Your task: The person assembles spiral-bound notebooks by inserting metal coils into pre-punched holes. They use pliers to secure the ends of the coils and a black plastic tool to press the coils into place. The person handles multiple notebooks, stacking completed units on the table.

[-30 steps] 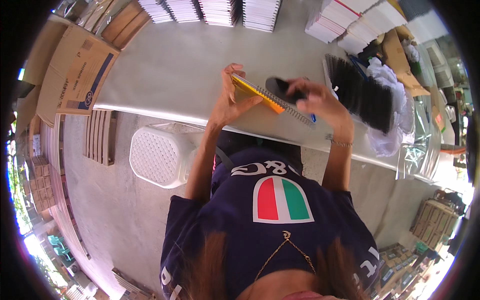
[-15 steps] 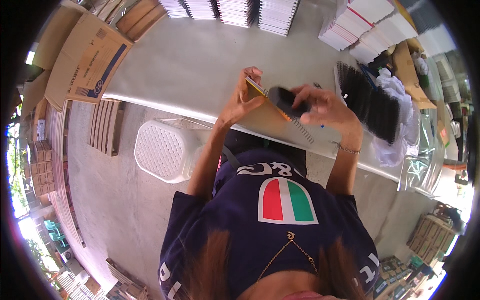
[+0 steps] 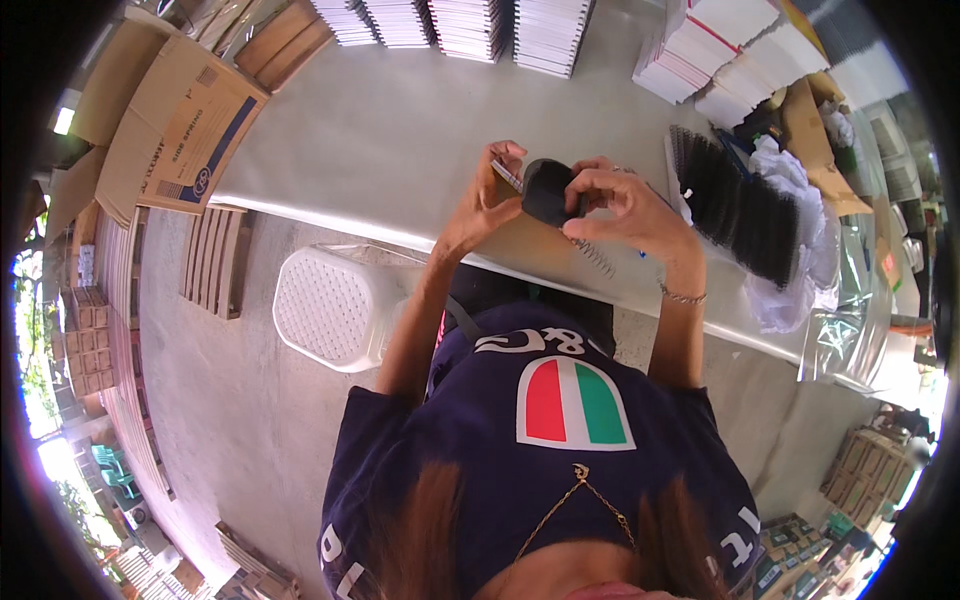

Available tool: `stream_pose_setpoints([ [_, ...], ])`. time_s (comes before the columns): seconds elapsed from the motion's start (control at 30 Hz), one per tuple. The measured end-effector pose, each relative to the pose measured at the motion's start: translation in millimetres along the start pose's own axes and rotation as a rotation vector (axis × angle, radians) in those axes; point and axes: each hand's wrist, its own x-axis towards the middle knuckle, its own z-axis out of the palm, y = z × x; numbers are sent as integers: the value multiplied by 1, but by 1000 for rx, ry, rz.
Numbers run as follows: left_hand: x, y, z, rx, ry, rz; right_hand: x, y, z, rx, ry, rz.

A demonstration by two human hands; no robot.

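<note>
My left hand [image 3: 478, 212] is closed around a thin notebook [image 3: 507, 176], held up on edge over the near side of the table. In my right hand [image 3: 640, 212] is a black rounded block [image 3: 545, 190], pressed against or very close to the notebook's edge; it hides most of that edge. A loose wire coil [image 3: 596, 261] sticks out below the block toward the table's front edge. Whether the coil is threaded through the notebook is hidden by the block and my fingers.
Stacks of spiral-bound notebooks [image 3: 465, 25] stand at the far side of the table [image 3: 340, 130], with white paper stacks [image 3: 695, 50] at far right. Black coils [image 3: 735, 205] lie on white plastic [image 3: 785, 300] at right. A cardboard box [image 3: 185, 125] and white stool [image 3: 335, 305] are left.
My right hand has moved left with the black block, closer to my left hand. The coil's loose end has shifted slightly left and up. My left hand stays nearly in place.
</note>
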Motion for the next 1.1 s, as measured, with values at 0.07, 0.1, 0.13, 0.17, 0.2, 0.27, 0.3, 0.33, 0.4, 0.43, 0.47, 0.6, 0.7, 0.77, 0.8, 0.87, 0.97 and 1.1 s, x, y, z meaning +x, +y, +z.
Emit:
stream_pose_setpoints([
  [0.07,0,-2,-2,17,-2,18,8,8,4,-162,115,-18],
  [0.1,0,-3,-1,23,4,30,5,1,4,9,65,-3],
  [0.13,1,-4,-1,30,10,41,6,0,8,17,82,23],
  [0.17,1,-2,0,33,17,27,6,2,12,25,99,55],
  [0.2,1,1,2,36,23,13,5,3,15,34,116,87],
  [0.27,1,3,3,42,24,2,-1,3,14,88,29,53],
  [0.3,0,4,4,44,18,5,-1,3,12,113,-14,34],
  [0.33,1,5,4,47,12,8,2,2,10,101,-21,87],
  [0.4,1,2,3,74,-7,10,9,-3,4,83,-29,197],
  [0.43,1,2,3,88,-18,11,14,2,3,-8,24,189],
  [0.47,3,2,3,105,-12,14,19,14,5,-100,82,186],
  [0.6,-1,-1,11,189,77,65,27,52,11,-392,576,-102],
  [0.7,-4,-13,28,235,223,133,-2,71,-12,-567,638,-98],
  [0.77,-10,-16,35,192,297,116,-26,79,-6,-786,667,27],
  [0.8,-12,-14,39,136,312,83,-44,77,5,-911,695,103],
  [0.87,-14,-8,46,69,340,18,-63,79,17,-1007,739,173],
  [0.97,-17,1,46,44,351,-75,-74,81,27,-915,835,134],
  [1.1,-15,-1,38,108,341,-13,-76,58,45,-715,952,-4],
])
